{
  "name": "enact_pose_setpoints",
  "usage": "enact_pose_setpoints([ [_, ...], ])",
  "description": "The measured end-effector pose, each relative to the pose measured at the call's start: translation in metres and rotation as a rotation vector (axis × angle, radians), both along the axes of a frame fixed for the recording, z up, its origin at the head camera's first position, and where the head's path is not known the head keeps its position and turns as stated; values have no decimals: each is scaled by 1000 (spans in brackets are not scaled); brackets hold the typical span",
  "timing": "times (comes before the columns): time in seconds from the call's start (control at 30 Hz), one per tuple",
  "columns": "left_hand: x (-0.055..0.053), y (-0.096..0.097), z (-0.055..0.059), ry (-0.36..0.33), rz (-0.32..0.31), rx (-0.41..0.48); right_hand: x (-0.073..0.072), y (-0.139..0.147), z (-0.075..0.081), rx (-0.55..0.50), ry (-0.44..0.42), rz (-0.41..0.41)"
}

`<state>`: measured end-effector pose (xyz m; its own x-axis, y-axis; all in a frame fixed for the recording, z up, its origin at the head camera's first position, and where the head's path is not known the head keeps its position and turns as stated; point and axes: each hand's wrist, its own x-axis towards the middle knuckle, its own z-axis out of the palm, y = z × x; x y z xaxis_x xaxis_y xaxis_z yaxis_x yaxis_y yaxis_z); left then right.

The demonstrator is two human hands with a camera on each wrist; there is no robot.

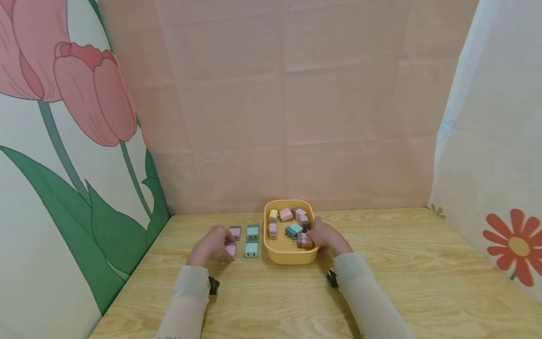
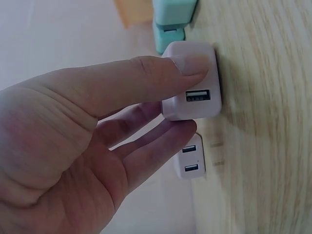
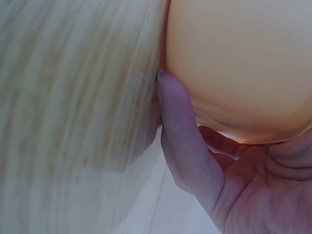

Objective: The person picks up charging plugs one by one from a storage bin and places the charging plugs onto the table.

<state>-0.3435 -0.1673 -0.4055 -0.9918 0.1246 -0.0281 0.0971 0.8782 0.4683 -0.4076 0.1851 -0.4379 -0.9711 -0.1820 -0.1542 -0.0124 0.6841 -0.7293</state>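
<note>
My left hand (image 1: 211, 245) pinches a pink USB charger (image 2: 192, 107) between thumb and fingers, low over the wooden table. Another pink charger (image 1: 235, 232) lies just behind it, and its two ports show in the left wrist view. Two mint-green chargers, one nearer (image 1: 251, 250) and one farther (image 1: 252, 232), sit to the right. At the right side of a yellow bin (image 1: 292, 257), my right hand (image 1: 328, 237) grips the wall. Its fingers (image 3: 178, 107) lie along the outside; the thumb reaches over the rim. Inside are several loose chargers, among them a teal one (image 1: 294, 230).
Within the bin, a yellow charger (image 1: 273, 215) and a pink charger (image 1: 286, 214) lie near the far wall. A mauve charger (image 1: 304, 240) is close to my right thumb. A pinkish sheet (image 1: 296, 117) hangs behind the wooden table (image 1: 271, 301).
</note>
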Motion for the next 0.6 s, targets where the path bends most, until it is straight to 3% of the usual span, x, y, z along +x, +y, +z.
enact_pose_setpoints([
  [0.6,-2,1,-4,-6,10,23,-2,0,-1,15,-1,-6],
])
